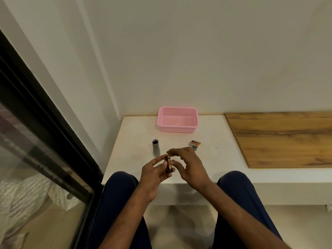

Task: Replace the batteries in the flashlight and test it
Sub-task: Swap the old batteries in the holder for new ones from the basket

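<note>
A: Left hand (152,174)?
B: Clasps the battery pack (168,165) over the bench (224,159) front edge. Right hand (188,166) is just beside it, fingers loosely bent; cannot tell if it grips.
A: Flashlight (156,147)?
B: On the bench, left of the hands. Loose batteries (195,142) to the right.

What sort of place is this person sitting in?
Probably a room in a home, by a big window: a black-framed glass pane on the left, a low white ledge along a plain wall, and a pink plastic basket on it.

Home room: white built-in ledge (136,130), dark-framed glass door (36,141), plain wall (197,51).
</note>
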